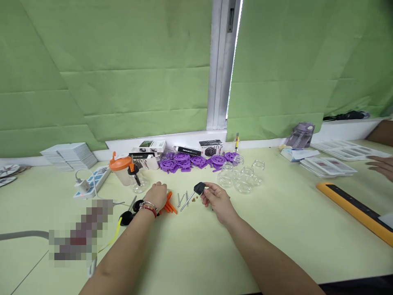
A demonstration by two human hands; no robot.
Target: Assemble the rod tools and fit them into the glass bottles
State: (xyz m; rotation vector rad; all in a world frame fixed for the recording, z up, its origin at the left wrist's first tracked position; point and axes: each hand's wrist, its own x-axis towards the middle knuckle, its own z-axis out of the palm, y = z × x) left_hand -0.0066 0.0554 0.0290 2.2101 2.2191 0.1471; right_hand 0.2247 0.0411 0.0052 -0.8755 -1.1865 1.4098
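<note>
My right hand (216, 200) pinches a black knob (199, 188) with a thin metal rod (187, 202) slanting down from it to the left. My left hand (156, 196), with bracelets at its wrist, is curled low beside a small pile of orange plastic pieces (169, 205). Its fingertips are hidden behind the hand, so what they grip does not show. Between the hands lie a few metal screws (179, 200) and some tiny brass-coloured parts (193, 200). More black knobs (125, 218) rest left of my left wrist.
Purple plastic parts (199, 161) and printed boxes (153, 146) line the wall. Clear glass or plastic cups (244, 184) stand right of them. An orange-lidded container (120, 164) and a power strip (100, 178) are left. A co-worker's hand (382, 166) reaches in near white trays (344, 149).
</note>
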